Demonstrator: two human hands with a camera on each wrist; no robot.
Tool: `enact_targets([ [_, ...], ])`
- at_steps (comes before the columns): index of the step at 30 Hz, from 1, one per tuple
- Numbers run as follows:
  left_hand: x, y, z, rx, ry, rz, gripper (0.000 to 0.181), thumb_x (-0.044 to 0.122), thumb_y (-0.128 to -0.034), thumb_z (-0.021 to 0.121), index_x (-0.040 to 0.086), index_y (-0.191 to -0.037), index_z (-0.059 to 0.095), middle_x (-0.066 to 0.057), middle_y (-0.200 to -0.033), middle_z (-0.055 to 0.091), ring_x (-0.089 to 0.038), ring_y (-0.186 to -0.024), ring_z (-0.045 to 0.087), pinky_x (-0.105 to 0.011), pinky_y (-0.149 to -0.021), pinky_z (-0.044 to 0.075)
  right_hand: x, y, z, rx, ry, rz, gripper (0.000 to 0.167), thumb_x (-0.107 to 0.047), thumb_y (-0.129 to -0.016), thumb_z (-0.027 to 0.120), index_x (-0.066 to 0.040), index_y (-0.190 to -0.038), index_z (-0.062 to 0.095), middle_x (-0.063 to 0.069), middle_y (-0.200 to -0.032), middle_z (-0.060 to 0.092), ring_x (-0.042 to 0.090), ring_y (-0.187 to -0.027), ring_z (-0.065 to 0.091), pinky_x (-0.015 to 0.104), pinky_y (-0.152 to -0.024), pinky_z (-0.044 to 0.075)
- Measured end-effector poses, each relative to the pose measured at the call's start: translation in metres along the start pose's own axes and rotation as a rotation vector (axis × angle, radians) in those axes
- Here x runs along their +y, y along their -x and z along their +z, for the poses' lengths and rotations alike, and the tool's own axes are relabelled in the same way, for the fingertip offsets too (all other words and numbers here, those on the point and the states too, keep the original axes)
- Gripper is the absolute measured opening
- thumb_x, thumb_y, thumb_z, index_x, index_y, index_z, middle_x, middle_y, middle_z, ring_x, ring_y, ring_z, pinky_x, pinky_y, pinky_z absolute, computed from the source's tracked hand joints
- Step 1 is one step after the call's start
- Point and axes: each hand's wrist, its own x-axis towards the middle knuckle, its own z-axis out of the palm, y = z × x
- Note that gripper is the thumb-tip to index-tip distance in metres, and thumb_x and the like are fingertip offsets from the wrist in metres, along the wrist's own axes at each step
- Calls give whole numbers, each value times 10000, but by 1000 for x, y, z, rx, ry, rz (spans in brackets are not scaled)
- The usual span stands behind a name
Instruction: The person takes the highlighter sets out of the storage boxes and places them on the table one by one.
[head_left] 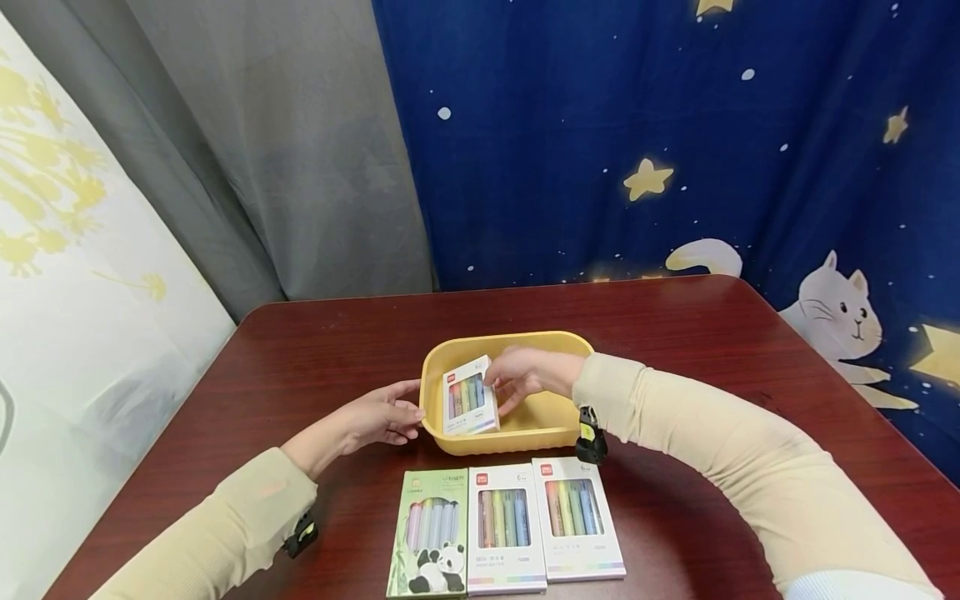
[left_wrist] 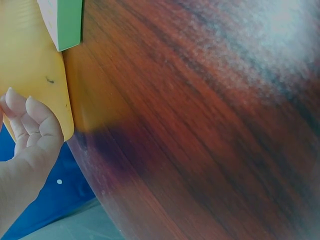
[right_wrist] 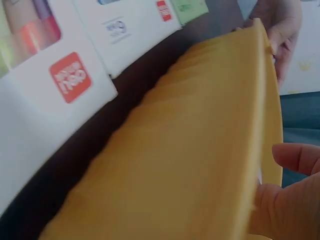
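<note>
A yellow plastic basket (head_left: 517, 439) stands in the middle of the table. Inside its left part leans a white box of coloured markers (head_left: 471, 398), tilted, with a window on its front. My right hand (head_left: 519, 373) reaches in over the right side and holds this box by its upper right edge; some fingers are hidden. My left hand (head_left: 381, 414) touches the left outer end of the basket, its fingers loosely bent in the left wrist view. In front of the basket lie a green panda box of markers (head_left: 431, 508) and two white marker boxes, left (head_left: 504, 552) and right (head_left: 573, 550).
The dark red wooden table (head_left: 330, 333) has rounded far corners. Behind it hang a grey curtain (head_left: 300, 150) and a blue star-patterned curtain (head_left: 540, 167). A white panel with yellow flowers (head_left: 67, 333) stands at the left.
</note>
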Motion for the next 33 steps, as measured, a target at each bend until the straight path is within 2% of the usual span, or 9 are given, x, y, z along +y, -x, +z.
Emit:
enact_targets([
  [6, 1, 0, 0, -8, -1, 12, 712, 105, -900, 550, 54, -1459, 112, 20, -845, 605, -106, -702, 585, -276, -693, 477, 4, -1, 2, 12, 6, -23, 258, 90, -814, 468, 60, -1068, 506, 128, -815, 511, 205, -725, 534, 387, -693, 533],
  [13, 2, 1, 0, -10, 0, 19, 715, 104, -899, 552, 53, -1459, 110, 16, -846, 607, -107, -704, 582, -280, -695, 473, 6, -3, 4, 14, 4, -34, 272, 101, -823, 455, 52, -1088, 498, 136, -831, 529, 233, -765, 560, 439, -773, 512],
  [24, 1, 0, 1, -8, 3, 15, 709, 103, -901, 549, 54, -1458, 113, 23, -837, 610, -104, -695, 586, -275, -689, 477, 1, 3, 2, 35, 30, -58, 297, 106, -811, 442, 42, -1099, 480, 126, -855, 511, 226, -790, 537, 461, -779, 499],
  [33, 1, 1, 1, -5, -3, 15, 713, 102, -903, 542, 51, -1461, 101, 15, -854, 602, -102, -699, 583, -277, -694, 478, -7, 16, -8, 44, -7, -79, 325, 84, -838, 437, 7, -1153, 410, 140, -925, 536, 225, -835, 544, 330, -553, 520],
])
